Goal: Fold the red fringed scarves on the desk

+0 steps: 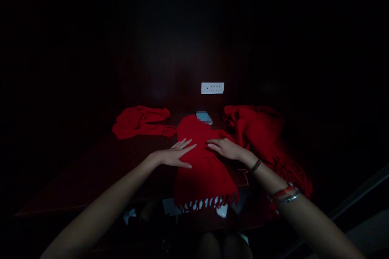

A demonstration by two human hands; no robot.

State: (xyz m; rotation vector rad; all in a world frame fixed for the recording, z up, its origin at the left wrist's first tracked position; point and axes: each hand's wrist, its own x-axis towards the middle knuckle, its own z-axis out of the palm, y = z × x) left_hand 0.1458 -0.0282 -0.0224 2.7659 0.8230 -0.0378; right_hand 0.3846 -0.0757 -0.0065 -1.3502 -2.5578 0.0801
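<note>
Red fringed scarf (203, 176) lies on the desk (100, 170), its near fringe hanging past the front edge. Upon it, the left hand (174, 156) rests open, fingers spread; the right hand (227, 148) lies open, fingers together. Room stretches leftward along the desk. Farther back, a folded scarf (133, 124) lies left, a heaped scarf (258, 127) right; between, a pale-blue item (204, 117) is pixelated beyond reading. Behind stands a white socket panel (212, 88).

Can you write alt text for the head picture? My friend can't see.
The left hand and right hand touch a fringed red scarf on a dark table. More red fabric lies on both sides; a white socket is behind.
</note>
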